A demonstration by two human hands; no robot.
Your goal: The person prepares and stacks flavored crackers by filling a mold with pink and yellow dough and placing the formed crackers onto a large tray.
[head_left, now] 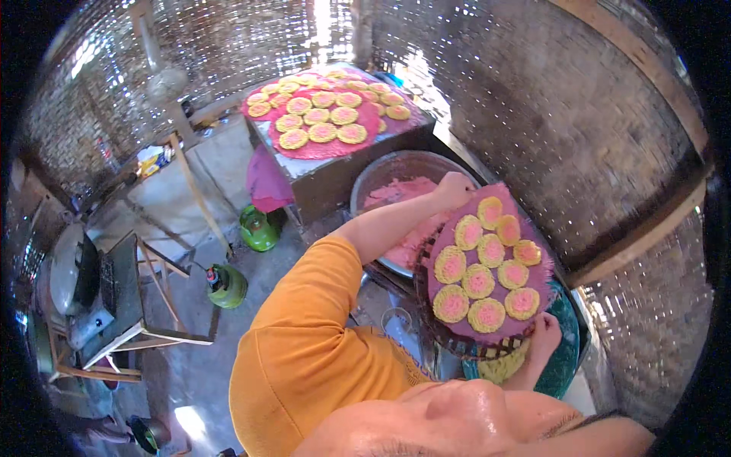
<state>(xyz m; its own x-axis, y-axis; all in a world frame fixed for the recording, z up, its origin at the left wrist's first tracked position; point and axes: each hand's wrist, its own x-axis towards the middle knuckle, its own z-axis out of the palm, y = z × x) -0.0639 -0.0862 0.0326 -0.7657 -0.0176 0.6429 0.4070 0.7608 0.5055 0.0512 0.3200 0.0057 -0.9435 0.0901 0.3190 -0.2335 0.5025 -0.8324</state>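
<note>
A purple cloth [437, 308] lies over a round, dark slatted tray [421, 285] and carries several flat round pieces of yellow-rimmed, pink-centred dough [478, 280]. My left hand [456, 189] pinches the cloth's upper edge. At its lower right edge, my right hand [546, 336] grips the cloth with bent fingers, partly hidden. Behind the tray, a large metal basin [357, 197] holds pink dough [400, 191]. Beneath the tray's lower right side, a green basin [565, 354] contains a yellow mass [502, 365], mostly covered.
Similar round pieces [322, 132] cover a pink cloth [314, 151] on a raised table [325, 194] beyond the metal basin. Green gas cylinders [258, 229] stand on the floor. A wok [74, 268] sits on a stove at left. Woven walls [514, 74] surround the area.
</note>
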